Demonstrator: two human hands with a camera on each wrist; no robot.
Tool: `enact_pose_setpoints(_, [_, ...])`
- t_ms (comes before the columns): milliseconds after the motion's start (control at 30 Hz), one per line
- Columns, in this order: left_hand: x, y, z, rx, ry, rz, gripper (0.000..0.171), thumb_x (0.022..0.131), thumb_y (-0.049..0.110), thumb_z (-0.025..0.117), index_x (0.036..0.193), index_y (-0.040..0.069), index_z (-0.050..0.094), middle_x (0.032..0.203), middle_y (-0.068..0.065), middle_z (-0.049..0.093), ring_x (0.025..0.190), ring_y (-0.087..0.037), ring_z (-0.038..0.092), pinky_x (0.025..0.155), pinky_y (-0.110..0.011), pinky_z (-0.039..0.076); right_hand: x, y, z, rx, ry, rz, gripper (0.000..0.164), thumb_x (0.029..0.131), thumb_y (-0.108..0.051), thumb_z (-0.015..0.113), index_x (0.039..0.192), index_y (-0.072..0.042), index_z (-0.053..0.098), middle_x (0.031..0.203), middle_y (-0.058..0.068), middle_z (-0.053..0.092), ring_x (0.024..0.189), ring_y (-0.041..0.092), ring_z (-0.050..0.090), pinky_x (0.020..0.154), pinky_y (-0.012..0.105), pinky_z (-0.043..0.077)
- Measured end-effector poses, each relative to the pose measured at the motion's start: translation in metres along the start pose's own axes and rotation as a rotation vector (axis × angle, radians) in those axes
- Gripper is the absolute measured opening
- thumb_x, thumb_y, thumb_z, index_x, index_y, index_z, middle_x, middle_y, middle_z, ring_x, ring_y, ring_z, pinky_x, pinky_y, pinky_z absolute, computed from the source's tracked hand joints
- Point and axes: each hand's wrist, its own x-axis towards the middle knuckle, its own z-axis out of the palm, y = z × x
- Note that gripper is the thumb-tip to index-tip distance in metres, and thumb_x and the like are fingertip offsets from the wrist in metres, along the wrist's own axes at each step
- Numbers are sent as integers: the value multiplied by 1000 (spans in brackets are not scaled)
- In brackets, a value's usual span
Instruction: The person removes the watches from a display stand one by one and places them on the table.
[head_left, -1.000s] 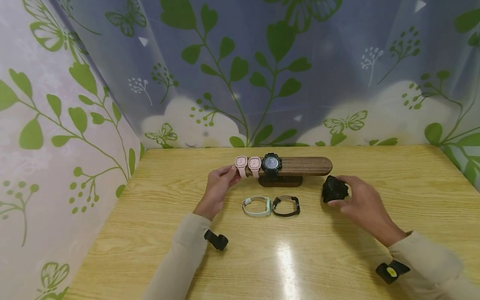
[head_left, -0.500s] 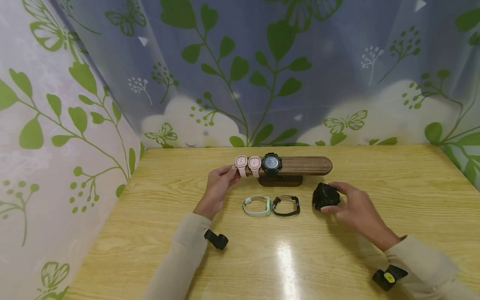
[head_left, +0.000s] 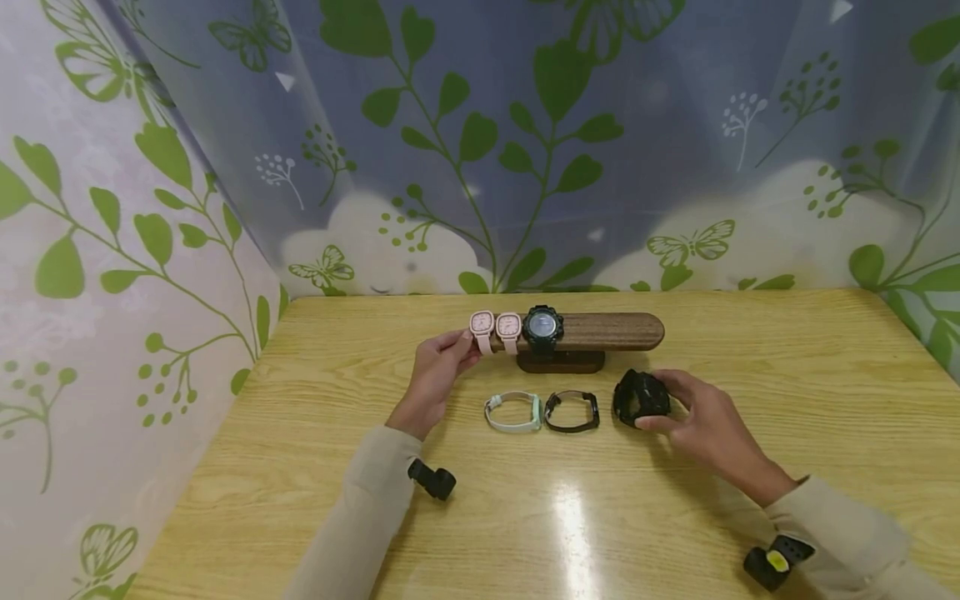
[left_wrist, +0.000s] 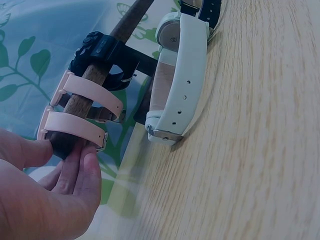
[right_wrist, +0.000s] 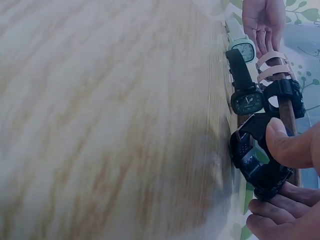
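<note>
My left hand (head_left: 435,375) grips left end of wooden watch stand (head_left: 611,332), thumb beside pink watch (head_left: 482,323). Second pink watch (head_left: 508,327) just beside it, then dark round watch (head_left: 543,327), all looped on stand. My right hand (head_left: 708,419) pinches bulky black watch (head_left: 641,397) between thumb and fingers, in front of stand's right end. Mint watch (head_left: 536,412) and slim black watch (head_left: 595,412) lie on sides on wooden table (head_left: 487,525) between my hands. Beige sleeves (head_left: 363,508) on my arms. Leafy blue cloth (head_left: 637,192) behind.
</note>
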Motion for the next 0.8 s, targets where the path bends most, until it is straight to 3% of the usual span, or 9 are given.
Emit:
enact_pose_setpoints(233, [-1, 0, -1, -1, -5, -5, 36, 107, 11, 53, 137, -8, 56, 132, -31, 57, 122, -38, 58, 104, -38, 53, 0, 2, 3, 21, -26, 17, 70, 86, -15, 83, 141, 10, 48, 138, 36, 51, 124, 54, 52, 100, 61, 49])
enact_pose_setpoints(500, [-2, 1, -1, 10, 1, -3, 34, 106, 12, 55, 134, -6, 59, 122, -21, 64, 108, -25, 65, 103, -37, 53, -3, 3, 4, 66, -38, -10, 69, 85, -12, 84, 138, 11, 47, 136, 35, 52, 125, 56, 50, 101, 62, 48])
enact_pose_setpoints(800, [-1, 1, -2, 11, -17, -3, 35, 107, 12, 54, 136, -7, 57, 129, -27, 60, 118, -34, 61, 105, -39, 52, -3, 8, 2, 77, -76, -31, 69, 87, -13, 82, 142, 9, 46, 137, 34, 52, 126, 55, 50, 101, 60, 49])
